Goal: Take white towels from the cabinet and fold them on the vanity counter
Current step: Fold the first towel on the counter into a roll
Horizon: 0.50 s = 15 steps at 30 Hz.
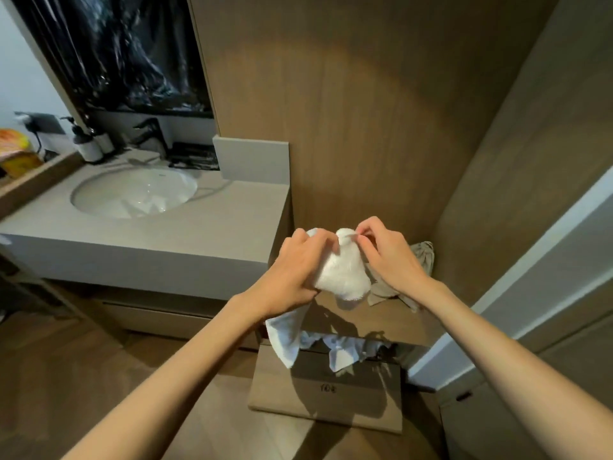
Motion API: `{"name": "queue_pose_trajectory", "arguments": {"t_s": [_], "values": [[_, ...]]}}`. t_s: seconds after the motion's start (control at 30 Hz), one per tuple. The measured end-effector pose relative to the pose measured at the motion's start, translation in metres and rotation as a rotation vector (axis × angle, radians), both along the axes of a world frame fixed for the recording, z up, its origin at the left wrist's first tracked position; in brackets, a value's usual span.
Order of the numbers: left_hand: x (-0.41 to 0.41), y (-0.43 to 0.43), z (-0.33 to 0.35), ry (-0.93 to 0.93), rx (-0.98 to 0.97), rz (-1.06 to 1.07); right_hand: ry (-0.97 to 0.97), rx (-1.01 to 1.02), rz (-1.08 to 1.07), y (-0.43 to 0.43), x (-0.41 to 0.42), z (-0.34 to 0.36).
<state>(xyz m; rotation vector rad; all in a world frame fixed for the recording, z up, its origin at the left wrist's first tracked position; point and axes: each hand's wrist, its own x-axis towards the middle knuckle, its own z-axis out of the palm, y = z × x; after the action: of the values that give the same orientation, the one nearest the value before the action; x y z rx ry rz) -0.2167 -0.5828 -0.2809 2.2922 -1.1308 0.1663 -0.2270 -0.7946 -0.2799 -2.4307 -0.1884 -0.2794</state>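
Note:
Both hands hold a white towel (341, 277) in the air, above a wooden ledge to the right of the vanity counter (205, 227). My left hand (295, 270) grips a bunch of it, and a loose end hangs down below that hand. My right hand (388, 254) pinches its top edge between thumb and fingers. Below, a tilted-out cabinet drawer (328, 393) stands open with more white towels (345, 351) spilling over its rim.
A white sink basin (132, 194) is set in the counter, with a black faucet (152, 134) and soap bottles (89, 144) behind it. A beige cloth (418, 260) lies crumpled on the ledge. A white door frame (517, 293) stands at the right.

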Motion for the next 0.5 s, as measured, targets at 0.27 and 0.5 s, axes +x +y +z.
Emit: {"name": "queue_pose_trajectory", "arguments": {"t_s": [0.27, 0.5], "values": [[0.005, -0.011, -0.005, 0.702, -0.287, 0.080, -0.155, -0.153, 0.080, 0.014, -0.017, 0.065], [0.011, -0.018, 0.008, 0.700, -0.292, 0.026, -0.196, -0.180, 0.162, -0.008, -0.017, 0.098]]}}
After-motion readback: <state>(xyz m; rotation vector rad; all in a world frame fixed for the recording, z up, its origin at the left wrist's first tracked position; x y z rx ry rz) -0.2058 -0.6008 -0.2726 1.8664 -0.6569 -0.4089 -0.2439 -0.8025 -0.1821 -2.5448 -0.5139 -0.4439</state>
